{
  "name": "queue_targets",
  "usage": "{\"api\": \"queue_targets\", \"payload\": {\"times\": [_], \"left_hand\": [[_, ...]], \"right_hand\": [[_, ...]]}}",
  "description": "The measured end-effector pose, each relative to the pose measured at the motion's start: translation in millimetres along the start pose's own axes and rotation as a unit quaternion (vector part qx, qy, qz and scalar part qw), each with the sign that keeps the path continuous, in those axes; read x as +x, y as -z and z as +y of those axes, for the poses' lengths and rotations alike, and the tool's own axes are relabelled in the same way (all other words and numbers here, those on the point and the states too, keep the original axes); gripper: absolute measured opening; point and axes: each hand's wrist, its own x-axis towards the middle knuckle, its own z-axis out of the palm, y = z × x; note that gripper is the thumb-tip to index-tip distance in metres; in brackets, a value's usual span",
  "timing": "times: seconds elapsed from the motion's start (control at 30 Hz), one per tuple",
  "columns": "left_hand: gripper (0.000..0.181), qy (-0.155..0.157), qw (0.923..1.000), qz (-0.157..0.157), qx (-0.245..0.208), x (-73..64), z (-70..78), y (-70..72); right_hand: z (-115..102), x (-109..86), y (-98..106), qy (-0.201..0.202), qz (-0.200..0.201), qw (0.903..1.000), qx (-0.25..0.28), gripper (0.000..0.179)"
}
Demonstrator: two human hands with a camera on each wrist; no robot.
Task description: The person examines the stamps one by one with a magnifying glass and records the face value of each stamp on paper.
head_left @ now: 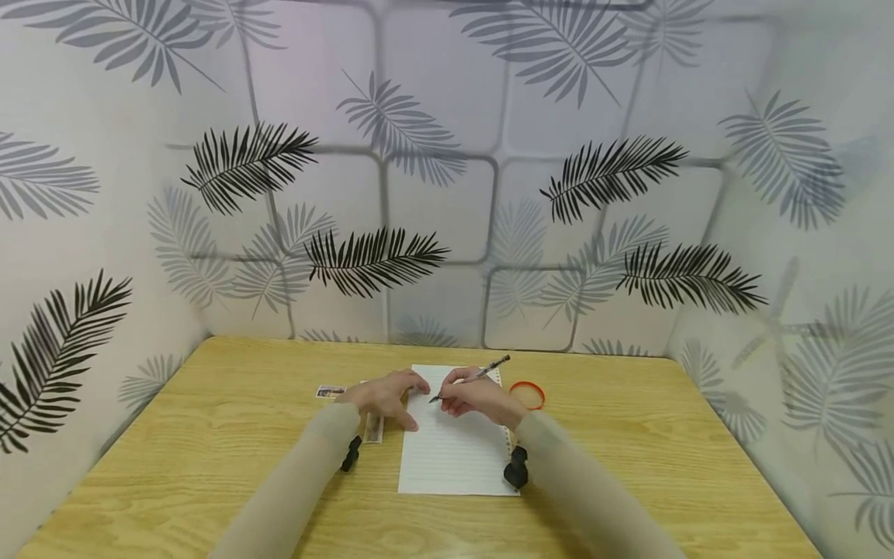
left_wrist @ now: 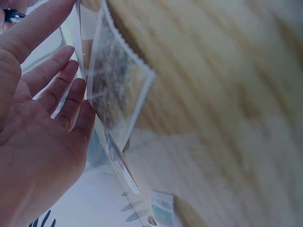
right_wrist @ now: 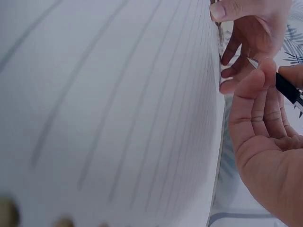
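Note:
A sheet of white lined paper (head_left: pixel 454 462) with a perforated right edge lies on the table. My left hand (head_left: pixel 386 394) rests at its upper left edge, thumb and fingers spread and holding nothing. A slim pen (head_left: pixel 493 366) is pinched in my right hand (head_left: pixel 482 397) above the upper part of the sheet. Its dark grip (right_wrist: pixel 286 88) shows between the fingers in the right wrist view, tip pointing left. Whether the tip touches the paper I cannot tell. Under and beside my left hand lie small stamp-like pictures (left_wrist: pixel 118 78) with toothed white borders, partly covered in the head view.
An orange-red ring (head_left: pixel 542 396) lies just right of the sheet. One small picture (head_left: pixel 330 391) sits left of my left hand. The wooden table (head_left: pixel 209 466) ends at a leaf-patterned backdrop (head_left: pixel 447 210) behind and at both sides.

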Motion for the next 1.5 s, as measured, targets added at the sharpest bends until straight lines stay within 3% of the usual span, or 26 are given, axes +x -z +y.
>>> {"api": "queue_targets", "payload": {"times": [0.4, 1.5], "left_hand": [[0.062, -0.009, 0.9999, -0.008, -0.005, -1.6, -2.0, -0.6], [0.063, -0.003, 0.9999, -0.008, -0.009, 1.6, -4.2, -0.8]], "right_hand": [[3.5, 9.6, -14.3, -0.028, 0.011, 0.9993, -0.024, 0.005], [4.7, 7.9, -12.2, 0.003, -0.005, 0.9989, -0.046, 0.013]]}}
